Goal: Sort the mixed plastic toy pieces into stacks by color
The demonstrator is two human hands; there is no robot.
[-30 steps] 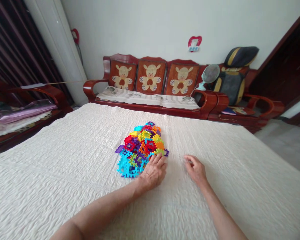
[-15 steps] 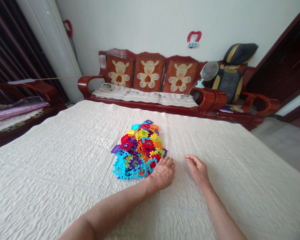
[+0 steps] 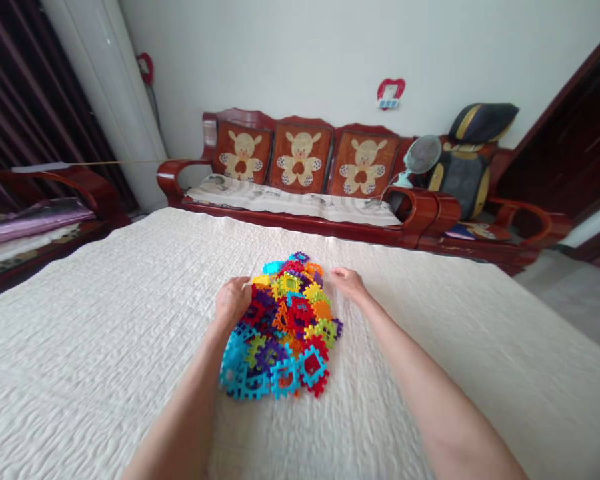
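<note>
A heap of bright plastic interlocking squares (image 3: 286,327), blue, red, purple, orange and yellow-green, lies on the cream quilted bedspread (image 3: 105,333). My left hand (image 3: 233,300) sits against the heap's upper left edge, fingers curled in a loose fist over the pieces; what they grip is hidden. My right hand (image 3: 347,281) rests at the heap's upper right edge, fingers stretched toward the pieces and touching them. Both forearms reach in from the bottom, one on each side of the heap.
Behind the bed stands a red wooden sofa (image 3: 300,167) with bear-print cushions. A small fan (image 3: 420,157) and a dark bag (image 3: 473,153) are at its right end. A second wooden seat with purple cloth (image 3: 30,223) is on the left, and a dark door on the right.
Both hands have moved from the near edge of the heap up to its far sides, left hand to the left, right hand to the right. The heap has spread toward me.
</note>
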